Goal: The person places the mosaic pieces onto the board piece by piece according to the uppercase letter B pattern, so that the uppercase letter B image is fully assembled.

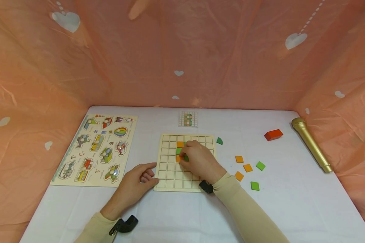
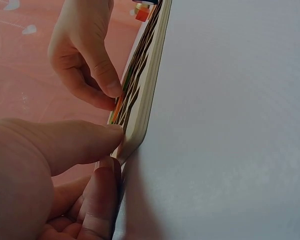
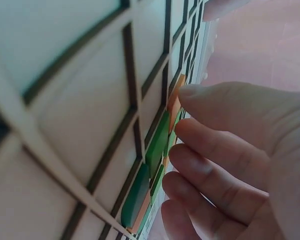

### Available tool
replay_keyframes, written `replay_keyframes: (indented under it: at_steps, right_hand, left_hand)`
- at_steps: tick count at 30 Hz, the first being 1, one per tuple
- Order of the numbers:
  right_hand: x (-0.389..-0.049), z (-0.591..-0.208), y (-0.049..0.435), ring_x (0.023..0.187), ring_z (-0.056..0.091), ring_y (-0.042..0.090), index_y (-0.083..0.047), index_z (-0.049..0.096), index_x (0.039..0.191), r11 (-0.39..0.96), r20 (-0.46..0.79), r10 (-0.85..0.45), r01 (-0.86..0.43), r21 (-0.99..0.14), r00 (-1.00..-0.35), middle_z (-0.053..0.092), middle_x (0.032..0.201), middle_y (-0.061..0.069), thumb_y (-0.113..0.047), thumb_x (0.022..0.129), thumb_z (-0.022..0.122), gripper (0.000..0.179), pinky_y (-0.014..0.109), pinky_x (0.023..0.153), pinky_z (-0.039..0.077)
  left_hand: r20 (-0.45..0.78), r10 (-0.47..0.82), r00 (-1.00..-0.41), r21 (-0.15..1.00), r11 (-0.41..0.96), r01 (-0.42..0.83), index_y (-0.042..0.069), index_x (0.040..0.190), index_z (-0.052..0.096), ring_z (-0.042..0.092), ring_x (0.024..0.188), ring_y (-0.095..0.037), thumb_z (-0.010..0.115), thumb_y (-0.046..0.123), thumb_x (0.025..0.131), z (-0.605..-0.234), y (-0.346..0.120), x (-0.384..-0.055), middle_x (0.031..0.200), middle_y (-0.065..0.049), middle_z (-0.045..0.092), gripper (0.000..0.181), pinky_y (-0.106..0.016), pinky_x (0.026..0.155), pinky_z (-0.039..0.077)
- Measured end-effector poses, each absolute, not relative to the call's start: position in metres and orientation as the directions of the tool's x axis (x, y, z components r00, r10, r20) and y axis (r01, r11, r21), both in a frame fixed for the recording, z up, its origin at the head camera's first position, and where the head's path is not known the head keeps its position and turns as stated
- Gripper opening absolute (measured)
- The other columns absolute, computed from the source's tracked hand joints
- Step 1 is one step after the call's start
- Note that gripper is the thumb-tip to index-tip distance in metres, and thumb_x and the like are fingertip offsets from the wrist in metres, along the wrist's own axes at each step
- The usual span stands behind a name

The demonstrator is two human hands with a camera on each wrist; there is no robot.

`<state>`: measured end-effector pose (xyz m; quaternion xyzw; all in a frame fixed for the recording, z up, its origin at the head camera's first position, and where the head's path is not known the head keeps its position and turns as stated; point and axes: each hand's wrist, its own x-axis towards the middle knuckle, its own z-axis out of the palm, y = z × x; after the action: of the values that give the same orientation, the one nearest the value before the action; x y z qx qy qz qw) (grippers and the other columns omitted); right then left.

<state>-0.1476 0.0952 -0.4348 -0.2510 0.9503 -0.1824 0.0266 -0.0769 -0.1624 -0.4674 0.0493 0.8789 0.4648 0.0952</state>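
Note:
A cream grid board [image 1: 167,175] lies on the table with a few coloured squares in its cells. My right hand [image 1: 200,160] is over the middle, thumb and index finger at an orange tile [image 1: 178,159], pinching it by its edges at the board's surface. Above that tile are a green tile [image 1: 179,151] and another orange tile [image 1: 180,144]. Other green tiles [image 3: 158,142] show beneath the right fingers in the right wrist view; the hand partly covers them. My left hand [image 1: 137,182] touches the board's left edge with thumb and index finger extended, the other fingers bent.
Loose orange tiles [image 1: 239,159] and green tiles [image 1: 260,165] lie right of the board, with a dark green quarter-round piece [image 1: 219,141] near its corner. A pattern card [image 1: 188,119] is behind. A picture puzzle [image 1: 103,158] lies left; a red block [image 1: 273,135] and gold microphone [image 1: 311,145] lie right.

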Motion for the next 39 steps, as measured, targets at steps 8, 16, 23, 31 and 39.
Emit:
replay_keyframes:
  at_steps: [8,16,23,31,39]
  right_hand:
    - [-0.148,-0.434,0.097,0.101,0.062,0.017,-0.014,0.082,0.100,0.799,0.048,-0.491,-0.472,-0.373,-0.870,0.069,0.099,-0.001,-0.023,0.094,0.083,0.011,0.034,0.088,0.061]
    - [-0.149,-0.431,0.101,0.101,0.062,0.016,-0.015,0.082,0.102,0.800,0.051,-0.482,-0.464,-0.380,-0.874,0.067,0.100,-0.003,-0.027,0.095,0.083,0.014,0.035,0.088,0.060]
    - [-0.145,-0.427,0.123,0.099,0.061,0.014,-0.013,0.082,0.106,0.811,0.046,-0.433,-0.411,-0.416,-0.900,0.067,0.102,-0.003,-0.028,0.096,0.083,0.019,0.034,0.087,0.059]
    - [-0.132,-0.419,0.191,0.110,0.065,0.025,-0.006,0.080,0.113,0.866,0.032,-0.296,-0.283,-0.413,-0.955,0.072,0.113,0.006,-0.025,0.097,0.078,0.025,0.048,0.098,0.061]
    - [-0.101,-0.414,0.273,0.120,0.063,0.036,-0.008,0.078,0.120,0.917,-0.044,-0.107,-0.082,-0.389,-0.993,0.072,0.122,0.010,-0.027,0.100,0.074,0.028,0.061,0.101,0.056]
  left_hand:
    - [-0.127,0.173,-0.977,0.826,0.564,-0.007,0.010,0.145,0.067,0.063,0.088,-0.008,0.085,0.017,0.094,-0.466,-0.162,-0.077,0.106,-0.001,0.068,0.055,-0.019,0.079,0.056]
    - [-0.126,0.171,-0.977,0.826,0.564,-0.007,0.010,0.145,0.067,0.064,0.088,-0.008,0.085,0.017,0.094,-0.465,-0.163,-0.077,0.106,-0.001,0.068,0.055,-0.019,0.079,0.057]
    - [-0.125,0.172,-0.977,0.830,0.558,-0.008,0.009,0.145,0.067,0.064,0.088,-0.007,0.086,0.016,0.093,-0.467,-0.162,-0.077,0.105,-0.002,0.068,0.056,-0.019,0.080,0.057]
    - [-0.134,0.159,-0.978,0.829,0.558,-0.023,0.009,0.144,0.067,0.064,0.087,-0.008,0.086,0.015,0.092,-0.465,-0.161,-0.076,0.105,-0.002,0.068,0.056,-0.019,0.079,0.057]
    - [-0.140,0.157,-0.978,0.826,0.562,-0.028,0.010,0.144,0.068,0.064,0.087,-0.007,0.086,0.016,0.093,-0.466,-0.160,-0.077,0.104,-0.001,0.067,0.055,-0.019,0.079,0.056]
